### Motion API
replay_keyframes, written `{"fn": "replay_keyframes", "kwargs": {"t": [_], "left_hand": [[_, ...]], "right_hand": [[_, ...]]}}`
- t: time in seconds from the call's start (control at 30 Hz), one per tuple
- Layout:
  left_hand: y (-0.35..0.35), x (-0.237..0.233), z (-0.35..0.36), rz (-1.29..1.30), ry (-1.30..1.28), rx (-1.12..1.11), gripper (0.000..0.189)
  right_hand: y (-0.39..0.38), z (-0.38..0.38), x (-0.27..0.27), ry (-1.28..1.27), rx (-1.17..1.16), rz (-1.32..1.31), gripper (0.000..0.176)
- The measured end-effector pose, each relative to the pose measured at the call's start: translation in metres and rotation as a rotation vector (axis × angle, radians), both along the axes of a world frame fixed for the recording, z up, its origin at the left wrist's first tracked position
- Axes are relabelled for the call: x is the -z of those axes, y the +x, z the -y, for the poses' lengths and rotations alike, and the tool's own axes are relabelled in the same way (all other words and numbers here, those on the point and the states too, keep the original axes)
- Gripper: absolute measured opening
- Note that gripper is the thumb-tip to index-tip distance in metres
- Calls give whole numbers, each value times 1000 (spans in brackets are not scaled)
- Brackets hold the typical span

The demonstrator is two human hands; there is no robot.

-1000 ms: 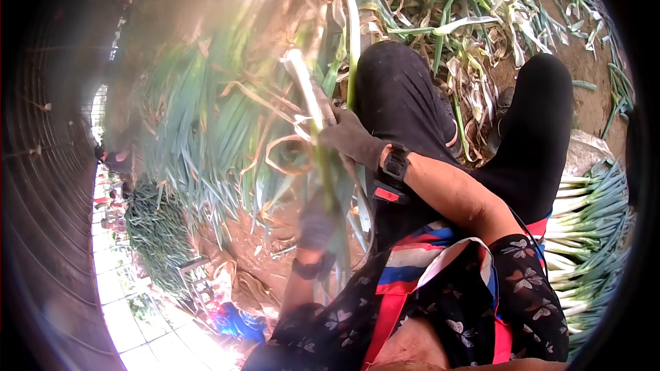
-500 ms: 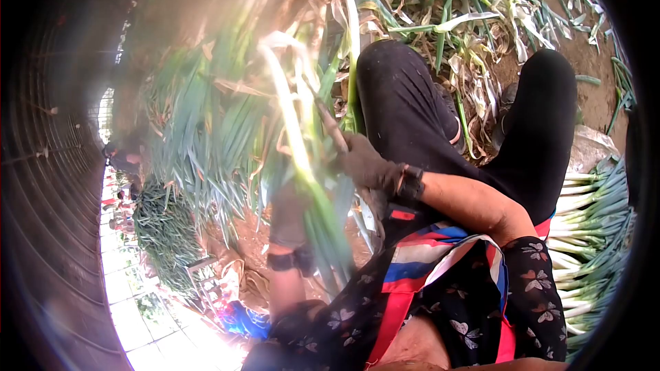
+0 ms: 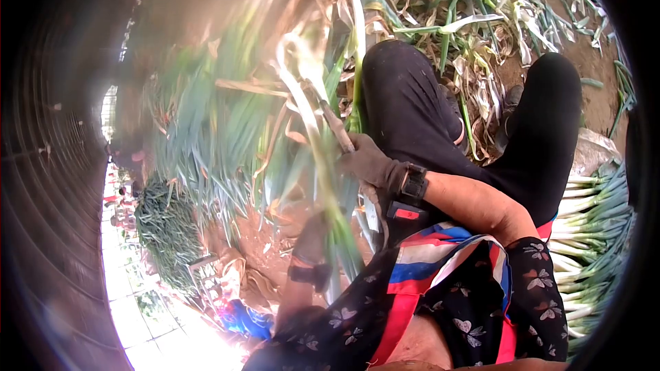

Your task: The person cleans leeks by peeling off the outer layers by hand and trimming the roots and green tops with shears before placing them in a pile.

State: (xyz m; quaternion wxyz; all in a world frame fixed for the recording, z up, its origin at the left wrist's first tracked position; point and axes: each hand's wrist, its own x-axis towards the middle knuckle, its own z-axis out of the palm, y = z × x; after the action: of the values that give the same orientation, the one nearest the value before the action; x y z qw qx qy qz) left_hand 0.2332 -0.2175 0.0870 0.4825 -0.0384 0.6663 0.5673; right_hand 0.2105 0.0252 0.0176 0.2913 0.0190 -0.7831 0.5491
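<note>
My gloved left hand [image 3: 313,239], blurred by motion, is closed around the green leaves of a long-stemmed onion or leek [image 3: 307,113]. The pale stalk rises above the hand and looks bent near its top. My gloved right hand [image 3: 371,163] grips the handle of a narrow tool [image 3: 333,122], whose far end reaches the pale stalk; glare and blur hide its exact shape. Behind both hands lies a large heap of similar green plants [image 3: 206,124].
Trimmed leaves and dry husks [image 3: 474,20] litter the soil beyond my knees. Cleaned white-stemmed plants [image 3: 584,233] lie in rows at the right. A darker green pile [image 3: 165,233] and a blue bundle [image 3: 244,319] are at the left.
My left hand and the stalk have shifted to the right, nearer my right hand. The right hand still grips the tool and has moved only slightly.
</note>
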Motion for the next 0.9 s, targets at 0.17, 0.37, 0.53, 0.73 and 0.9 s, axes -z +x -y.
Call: {"fn": "replay_keyframes", "kwargs": {"t": [0.17,0.37,0.53,0.73,0.9], "left_hand": [[36,2,19,-229,-211,-10,33],[-47,-79,-56,-547,-122,100,47],[-153,-127,-152,-922,34,303,49],[-197,-50,-195,-804,-146,647,28],[-156,66,-149,-941,-82,521,14]], "right_hand": [[-1,3,13,-608,-400,487,14],[8,4,-8,-772,-203,431,10],[20,-6,-43,-1098,-17,477,14],[27,-5,-49,-1038,65,336,26],[25,-8,-50,-1051,-14,387,24]]}}
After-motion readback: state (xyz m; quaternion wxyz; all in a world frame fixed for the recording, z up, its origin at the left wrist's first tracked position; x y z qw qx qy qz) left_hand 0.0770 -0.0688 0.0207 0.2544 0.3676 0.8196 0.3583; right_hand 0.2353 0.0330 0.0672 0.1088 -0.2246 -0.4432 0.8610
